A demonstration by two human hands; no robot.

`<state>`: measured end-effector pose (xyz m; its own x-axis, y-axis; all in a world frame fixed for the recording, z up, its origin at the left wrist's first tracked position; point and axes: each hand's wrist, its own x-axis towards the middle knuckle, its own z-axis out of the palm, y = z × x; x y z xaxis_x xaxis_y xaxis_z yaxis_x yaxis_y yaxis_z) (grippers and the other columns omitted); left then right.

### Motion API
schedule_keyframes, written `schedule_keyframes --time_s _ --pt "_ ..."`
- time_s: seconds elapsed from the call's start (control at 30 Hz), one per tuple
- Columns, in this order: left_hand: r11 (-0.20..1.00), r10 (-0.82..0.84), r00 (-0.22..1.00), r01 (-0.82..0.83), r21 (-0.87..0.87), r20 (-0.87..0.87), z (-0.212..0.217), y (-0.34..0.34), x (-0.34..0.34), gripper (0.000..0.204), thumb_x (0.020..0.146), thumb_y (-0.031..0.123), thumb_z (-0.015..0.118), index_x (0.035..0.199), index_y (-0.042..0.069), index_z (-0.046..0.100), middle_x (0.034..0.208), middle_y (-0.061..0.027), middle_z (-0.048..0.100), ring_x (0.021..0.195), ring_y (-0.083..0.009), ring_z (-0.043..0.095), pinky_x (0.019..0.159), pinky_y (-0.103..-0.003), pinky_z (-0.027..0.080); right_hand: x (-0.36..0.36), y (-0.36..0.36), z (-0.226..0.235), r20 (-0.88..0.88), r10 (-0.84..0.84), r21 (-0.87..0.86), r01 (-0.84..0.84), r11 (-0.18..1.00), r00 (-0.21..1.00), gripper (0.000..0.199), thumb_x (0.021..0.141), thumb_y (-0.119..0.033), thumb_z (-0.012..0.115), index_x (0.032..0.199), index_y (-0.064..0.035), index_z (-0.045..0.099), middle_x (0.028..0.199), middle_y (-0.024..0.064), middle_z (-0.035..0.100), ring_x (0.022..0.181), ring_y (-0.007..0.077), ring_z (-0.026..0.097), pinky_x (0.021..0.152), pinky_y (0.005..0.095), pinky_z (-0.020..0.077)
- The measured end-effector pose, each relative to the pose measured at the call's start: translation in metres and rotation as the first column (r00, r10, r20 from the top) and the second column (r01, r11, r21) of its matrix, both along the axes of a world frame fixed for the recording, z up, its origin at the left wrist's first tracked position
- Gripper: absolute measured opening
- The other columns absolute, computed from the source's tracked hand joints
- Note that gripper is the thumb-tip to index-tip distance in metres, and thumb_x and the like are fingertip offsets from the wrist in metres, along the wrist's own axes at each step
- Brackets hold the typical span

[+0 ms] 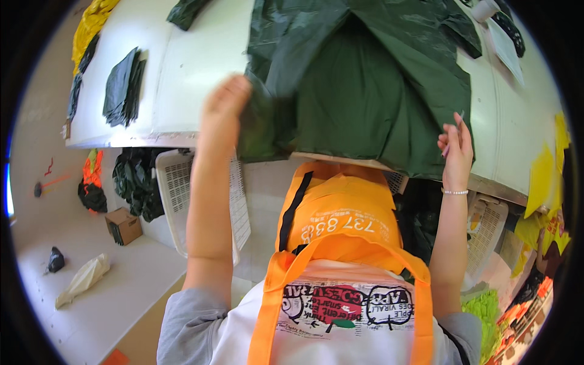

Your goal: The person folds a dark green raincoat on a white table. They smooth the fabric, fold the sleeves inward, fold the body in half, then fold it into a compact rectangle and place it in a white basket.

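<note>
A dark green garment [359,91] of smooth, slightly shiny cloth lies spread over the white table, its lower edge hanging over the front. At its left edge my left hand [228,100] is closed, with the fingers curled; the hand and the cloth beside it are smeared by motion. On the right side my right hand [457,146] is up against the garment's edge. Its fingers are bent around a small, thin tool [446,149] with a pinkish part and a grey tip; its exact kind cannot be made out.
A stack of dark folded pieces [123,87] lies on the table's [182,79] left part. White plastic baskets [176,194] stand below the table. Yellow cloth [541,176] hangs at right. A cardboard box [123,225] and cream bundle [84,281] are on the left floor.
</note>
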<state>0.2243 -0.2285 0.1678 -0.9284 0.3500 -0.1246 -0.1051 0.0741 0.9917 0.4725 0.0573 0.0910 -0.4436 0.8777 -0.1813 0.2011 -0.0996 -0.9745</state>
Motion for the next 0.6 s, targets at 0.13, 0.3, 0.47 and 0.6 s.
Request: schedule_keyframes --time_s 0.13,0.3,0.47,0.6 --pt "0.649 -0.630 0.777 0.530 -0.545 0.006 -0.111 -0.022 0.063 0.012 0.087 0.013 0.054 0.082 0.003 0.057 0.072 -0.0202 0.058 0.067 -0.0349 0.059 0.060 -0.041 0.045 0.069 0.019 -0.003 0.135 -0.115 0.021 0.114 0.993 0.984 0.042 0.095 -0.018 0.053 0.132 -0.0015 0.043 0.075 -0.0010 0.053 0.060 0.0037 0.045 0.052 0.0177 0.0362" --pt "0.153 -0.597 0.682 0.614 -0.775 0.422 -0.221 -0.122 0.138 0.018 0.082 0.022 0.052 0.084 0.012 0.067 0.083 -0.0177 0.066 0.081 -0.0377 0.063 0.071 -0.047 0.050 0.154 0.065 -0.029 0.228 -0.345 0.000 0.354 0.935 0.910 0.035 0.089 -0.012 0.059 0.117 0.0024 0.044 0.074 0.0003 0.051 0.057 0.0042 0.043 0.047 0.0176 0.0335" --pt "0.005 -0.566 0.675 0.576 -0.817 0.473 -0.169 -0.046 0.096 0.021 0.078 0.026 0.059 0.085 0.009 0.070 0.078 -0.0122 0.068 0.075 -0.0312 0.066 0.071 -0.042 0.053 0.201 0.182 -0.079 0.287 -0.394 0.063 0.393 0.917 0.873 0.026 0.087 -0.013 0.061 0.110 -0.0008 0.056 0.082 0.0001 0.057 0.064 0.0085 0.051 0.058 0.0232 0.0442" --pt "0.502 -0.432 0.901 0.195 -0.843 -0.048 -0.135 0.099 0.046 0.031 0.083 0.029 0.059 0.106 0.009 0.063 0.104 -0.0125 0.064 0.097 -0.0292 0.060 0.086 -0.039 0.046 0.228 0.347 -0.144 0.465 -0.493 0.323 0.378 0.868 0.735 0.030 0.085 -0.016 0.064 0.111 -0.0013 0.061 0.089 0.0042 0.063 0.074 0.0137 0.058 0.070 0.0270 0.0481"
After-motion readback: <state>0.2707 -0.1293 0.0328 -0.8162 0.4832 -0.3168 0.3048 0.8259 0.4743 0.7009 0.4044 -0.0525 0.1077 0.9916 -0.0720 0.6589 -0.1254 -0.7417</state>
